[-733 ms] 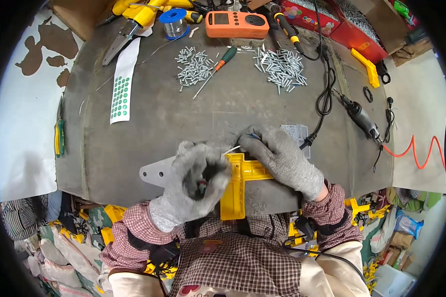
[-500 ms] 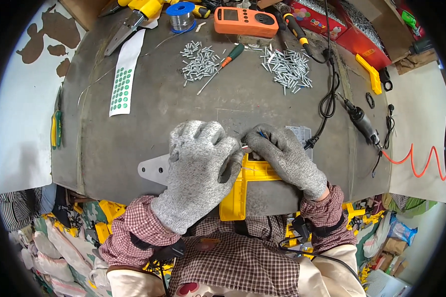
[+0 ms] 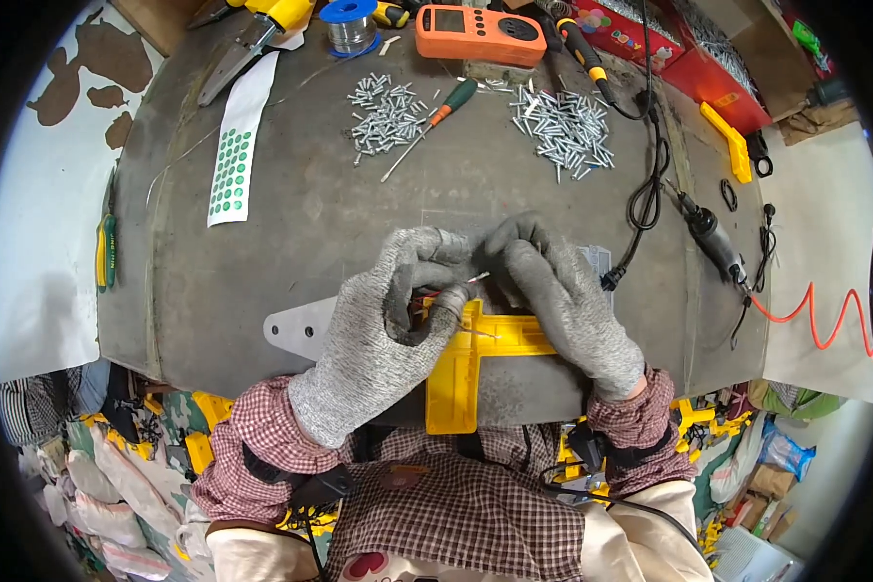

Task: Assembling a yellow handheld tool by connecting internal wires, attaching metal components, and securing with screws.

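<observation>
Both my hands wear grey knit gloves and meet over a yellow plastic housing point(image 3: 453, 393) at the bench's near edge. My left hand point(image 3: 373, 315) is closed on a thin wire point(image 3: 477, 278), whose pale end sticks out past the thumb; a bit of red shows inside the grip. My right hand point(image 3: 567, 306) has its fingers curled together just right of that wire end, over the housing's right arm. Whatever its fingertips hold, if anything, is hidden. A flat grey metal plate point(image 3: 296, 330) with two holes lies partly under my left hand.
Two screw piles point(image 3: 388, 116) point(image 3: 563, 131) flank a screwdriver point(image 3: 432, 131). Behind are a solder spool point(image 3: 349, 27) and an orange meter point(image 3: 480, 36). A sticker strip point(image 3: 231, 175) lies left. At right are a black cable point(image 3: 642, 209) and a power tool point(image 3: 713, 238).
My left hand has turned and opened its grip a little, showing more of the wire end. My right fingers have moved slightly up; the blue bit seen at them is out of sight.
</observation>
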{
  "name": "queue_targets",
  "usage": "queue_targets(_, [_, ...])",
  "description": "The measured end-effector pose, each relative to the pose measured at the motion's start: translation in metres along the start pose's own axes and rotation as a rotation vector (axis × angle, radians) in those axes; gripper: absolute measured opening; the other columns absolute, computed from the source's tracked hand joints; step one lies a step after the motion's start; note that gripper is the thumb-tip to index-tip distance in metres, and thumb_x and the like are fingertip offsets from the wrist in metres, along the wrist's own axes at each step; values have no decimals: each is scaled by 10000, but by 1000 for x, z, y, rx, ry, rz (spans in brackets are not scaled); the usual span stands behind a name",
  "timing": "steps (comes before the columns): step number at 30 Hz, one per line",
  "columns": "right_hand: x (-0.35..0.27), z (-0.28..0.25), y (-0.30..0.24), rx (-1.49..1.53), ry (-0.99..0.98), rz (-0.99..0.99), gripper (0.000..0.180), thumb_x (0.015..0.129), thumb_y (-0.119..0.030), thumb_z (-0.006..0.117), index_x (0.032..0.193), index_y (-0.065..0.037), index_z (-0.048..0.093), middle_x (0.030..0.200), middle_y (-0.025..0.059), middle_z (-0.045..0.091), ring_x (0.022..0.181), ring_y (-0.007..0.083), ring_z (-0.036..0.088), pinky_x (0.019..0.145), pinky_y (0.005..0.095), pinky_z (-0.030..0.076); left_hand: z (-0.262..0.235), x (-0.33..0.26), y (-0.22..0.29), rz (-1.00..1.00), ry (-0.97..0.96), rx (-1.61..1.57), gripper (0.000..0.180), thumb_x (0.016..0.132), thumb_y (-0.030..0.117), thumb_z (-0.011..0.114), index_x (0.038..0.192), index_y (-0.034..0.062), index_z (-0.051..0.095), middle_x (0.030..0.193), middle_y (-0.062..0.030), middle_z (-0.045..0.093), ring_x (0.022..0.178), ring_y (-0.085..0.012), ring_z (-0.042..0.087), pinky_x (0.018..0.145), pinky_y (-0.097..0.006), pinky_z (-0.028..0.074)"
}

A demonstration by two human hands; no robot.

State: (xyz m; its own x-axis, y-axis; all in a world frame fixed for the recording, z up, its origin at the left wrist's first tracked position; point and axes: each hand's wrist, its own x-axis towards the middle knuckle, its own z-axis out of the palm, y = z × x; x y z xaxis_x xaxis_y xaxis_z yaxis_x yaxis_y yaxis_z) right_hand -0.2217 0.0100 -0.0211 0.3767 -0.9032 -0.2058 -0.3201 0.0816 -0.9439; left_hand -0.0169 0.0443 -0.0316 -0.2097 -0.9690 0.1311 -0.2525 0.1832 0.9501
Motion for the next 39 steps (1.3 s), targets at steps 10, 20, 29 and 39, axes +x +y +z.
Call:
queue_targets(10, [2,-2,3,222,-123,52,195,1001,-132,544,1106,-1,642,1041,83,674,892,132,635,803,282,517,-5,5,9,52,-21,76,149,895,-11,712,1030,-13,649,1231,-137,646,1099,-228,690,940,-330,566])
queue_targets(20, [5,-5,19,152,-91,-82,166,898,-157,689,1008,-34,690,943,25,642,842,106,574,743,275,459,-5,7,7,-51,-68,-54,189,900,-25,685,1084,12,656,1156,-112,655,1063,-180,665,905,-286,552])
queue_targets(29, [0,-7,9,29,-87,-62,172,893,-156,708,1022,-44,690,885,16,641,807,93,563,720,265,470,-3,7,7,-73,-71,-121,203,913,-19,677,1103,15,616,1005,-106,704,977,-174,711,875,-291,576])
queue_targets(39, [-3,2,-3,148,-119,10,178,945,-169,644,1045,-23,656,841,3,646,783,66,555,698,256,483,-14,7,22,713,-158,884,252,694,68,767,919,108,662,986,-65,658,869,-255,636,875,-425,524])
